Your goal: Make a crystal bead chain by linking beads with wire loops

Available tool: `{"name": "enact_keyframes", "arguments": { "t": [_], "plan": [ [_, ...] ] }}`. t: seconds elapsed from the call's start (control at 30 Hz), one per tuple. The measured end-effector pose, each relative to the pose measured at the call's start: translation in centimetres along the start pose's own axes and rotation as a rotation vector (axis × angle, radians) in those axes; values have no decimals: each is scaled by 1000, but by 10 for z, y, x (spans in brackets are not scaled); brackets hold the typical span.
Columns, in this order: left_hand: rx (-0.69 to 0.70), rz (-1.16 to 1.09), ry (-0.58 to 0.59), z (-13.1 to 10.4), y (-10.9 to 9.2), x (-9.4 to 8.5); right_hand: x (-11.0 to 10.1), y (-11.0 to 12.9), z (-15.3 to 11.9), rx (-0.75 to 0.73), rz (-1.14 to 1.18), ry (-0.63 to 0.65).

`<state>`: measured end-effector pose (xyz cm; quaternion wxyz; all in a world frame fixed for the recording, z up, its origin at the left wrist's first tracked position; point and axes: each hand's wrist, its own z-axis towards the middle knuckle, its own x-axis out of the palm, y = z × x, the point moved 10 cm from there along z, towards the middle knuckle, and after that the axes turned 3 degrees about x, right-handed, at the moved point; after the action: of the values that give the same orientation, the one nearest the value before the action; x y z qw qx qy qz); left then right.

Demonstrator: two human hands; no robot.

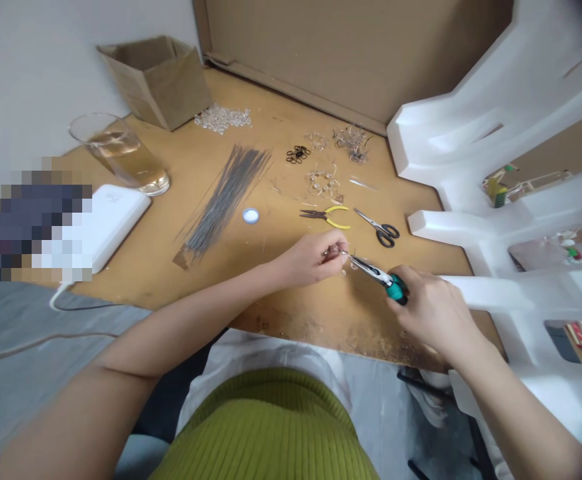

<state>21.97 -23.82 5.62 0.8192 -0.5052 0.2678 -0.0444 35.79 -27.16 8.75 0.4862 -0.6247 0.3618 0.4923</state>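
Near the table's front edge, my left hand pinches a small wire piece with clear beads. My right hand is wrapped round the green handles of a pair of pliers, whose tips meet the wire at my left fingertips. Just beyond my hands lie yellow-handled pliers and black-handled scissors. A ring of wire and beads rests farther back, beside some black loops. To the left is a bundle of straight grey wires, with a small round blue-rimmed dish nearby.
A glass of amber drink and a white box-like device stand at the left. Behind are a paper bag, loose clear beads and a tangled wire pile. White foam borders the right side.
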Motion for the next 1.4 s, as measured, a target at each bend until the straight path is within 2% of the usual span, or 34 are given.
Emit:
{"name": "enact_keyframes", "arguments": {
  "t": [0.2, 0.5, 0.67, 0.77, 0.9, 0.97, 1.1, 1.4],
  "plan": [
    [-13, 113, -19, 1, -1, -3, -16, 5, -7, -32, -151, -159],
    [-11, 173, -12, 1, -1, -1, -31, 7, -23, -68, -172, -235],
    [-21, 189, 11, 1, 3, 1, -33, 3, -21, -81, -160, -238],
    [-24, 189, 18, 1, 7, 2, -28, -5, -14, -24, 16, -217],
    [-51, 177, 9, 0, 10, 3, 3, -11, -1, 123, 654, -102],
    [-69, 168, 6, 0, 11, 3, 16, -8, 4, 194, 837, -90],
    [-73, 168, 5, 1, 10, 4, 22, 5, 14, 191, 921, -117],
    [-27, 157, 30, 1, 3, 7, 12, 14, 22, 131, 1009, -174]
  ]
}}
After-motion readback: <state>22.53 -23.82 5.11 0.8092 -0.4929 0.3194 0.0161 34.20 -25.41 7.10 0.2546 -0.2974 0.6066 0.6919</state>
